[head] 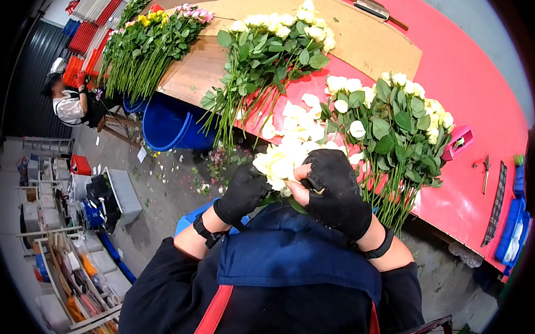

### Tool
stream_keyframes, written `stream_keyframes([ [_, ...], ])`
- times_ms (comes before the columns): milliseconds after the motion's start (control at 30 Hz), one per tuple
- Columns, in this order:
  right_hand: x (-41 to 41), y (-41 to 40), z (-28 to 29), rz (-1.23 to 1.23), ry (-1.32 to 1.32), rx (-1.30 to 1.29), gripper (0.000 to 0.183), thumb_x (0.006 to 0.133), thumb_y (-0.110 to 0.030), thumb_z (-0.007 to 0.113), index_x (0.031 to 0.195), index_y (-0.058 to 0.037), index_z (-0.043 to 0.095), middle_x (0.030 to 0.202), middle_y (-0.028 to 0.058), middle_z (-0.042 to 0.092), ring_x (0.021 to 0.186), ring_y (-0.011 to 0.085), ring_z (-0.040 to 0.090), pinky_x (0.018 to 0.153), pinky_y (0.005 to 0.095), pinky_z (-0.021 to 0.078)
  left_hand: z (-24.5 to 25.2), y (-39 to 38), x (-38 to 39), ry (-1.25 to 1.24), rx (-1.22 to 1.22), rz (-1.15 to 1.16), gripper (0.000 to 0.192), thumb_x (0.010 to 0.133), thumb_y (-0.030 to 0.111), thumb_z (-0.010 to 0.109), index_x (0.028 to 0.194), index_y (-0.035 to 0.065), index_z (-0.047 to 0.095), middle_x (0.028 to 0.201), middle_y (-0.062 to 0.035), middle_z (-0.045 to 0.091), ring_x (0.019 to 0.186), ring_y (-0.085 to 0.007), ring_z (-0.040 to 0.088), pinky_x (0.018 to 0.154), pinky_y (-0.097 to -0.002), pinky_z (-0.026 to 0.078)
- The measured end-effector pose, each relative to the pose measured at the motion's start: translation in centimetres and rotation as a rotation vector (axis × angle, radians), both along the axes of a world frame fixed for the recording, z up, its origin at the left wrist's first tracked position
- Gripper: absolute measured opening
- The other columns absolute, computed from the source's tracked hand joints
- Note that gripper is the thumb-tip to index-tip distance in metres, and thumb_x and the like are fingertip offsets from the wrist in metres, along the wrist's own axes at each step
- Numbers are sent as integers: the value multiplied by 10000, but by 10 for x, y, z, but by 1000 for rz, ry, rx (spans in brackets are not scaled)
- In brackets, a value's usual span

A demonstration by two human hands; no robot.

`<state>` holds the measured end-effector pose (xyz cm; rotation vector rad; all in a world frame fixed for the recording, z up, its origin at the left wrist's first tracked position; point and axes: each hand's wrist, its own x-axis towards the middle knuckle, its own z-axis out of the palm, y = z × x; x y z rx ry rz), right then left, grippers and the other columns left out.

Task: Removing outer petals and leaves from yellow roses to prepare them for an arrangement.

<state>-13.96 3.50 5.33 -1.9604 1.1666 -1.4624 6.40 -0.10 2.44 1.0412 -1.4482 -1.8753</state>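
Observation:
My left hand (244, 193), in a black fingerless glove, is closed around white rose stems just under the blooms. My right hand (335, 191), gloved alike, has its bare thumb and fingertip at the side of the white rose blooms (278, 165); whether it pinches a petal cannot be told. Loose white petals (302, 124) lie on the red tabletop just beyond. To the right lies a bunch of white roses (390, 122) with long green stems; another white rose bunch (271, 48) lies further left. The stems below my left hand are mostly hidden.
A blue bucket (171, 124) stands beside the table, with pink and yellow roses (157, 44) above. A pink tape dispenser (458, 142), pruning shears (486, 174) and a blue tray (513, 228) lie right. A brush (374, 9) lies on the far side. A person (71, 100) sits far left.

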Motion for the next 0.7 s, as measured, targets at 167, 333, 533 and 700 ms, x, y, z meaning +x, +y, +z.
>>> stream_keyframes([
  [167, -1, 5, -1, 36, 97, 32, 170, 641, -75, 753, 715, -87, 600, 684, 81, 550, 640, 291, 564, 596, 409, 414, -3, -2, 1, -13, -81, 25, 400, 855, 94, 669, 1233, 27, 555, 1180, -108, 617, 1073, -229, 595, 930, -351, 459],
  [333, -5, 12, -8, 17, 17, -30, 181, 654, -106, 763, 713, -93, 592, 710, 78, 542, 689, 293, 562, 656, 399, 409, -6, -4, 5, -131, -328, -53, 411, 900, 66, 565, 1293, -34, 494, 1219, -124, 614, 1081, -203, 618, 950, -331, 487],
  [533, -36, 19, 18, 77, 189, 96, 251, 616, -207, 824, 636, -109, 595, 635, 50, 534, 624, 299, 534, 599, 422, 386, -2, -5, 5, -200, -397, -98, 430, 904, 76, 573, 1309, -39, 482, 1243, -134, 604, 1103, -221, 615, 976, -349, 480],
  [700, -16, 9, 21, -298, 253, -131, 188, 623, -152, 795, 693, -98, 629, 726, 59, 562, 724, 269, 552, 708, 402, 418, -5, -4, 3, -210, -363, -107, 436, 908, 92, 582, 1314, -33, 485, 1231, -128, 610, 1100, -207, 612, 968, -341, 483],
])
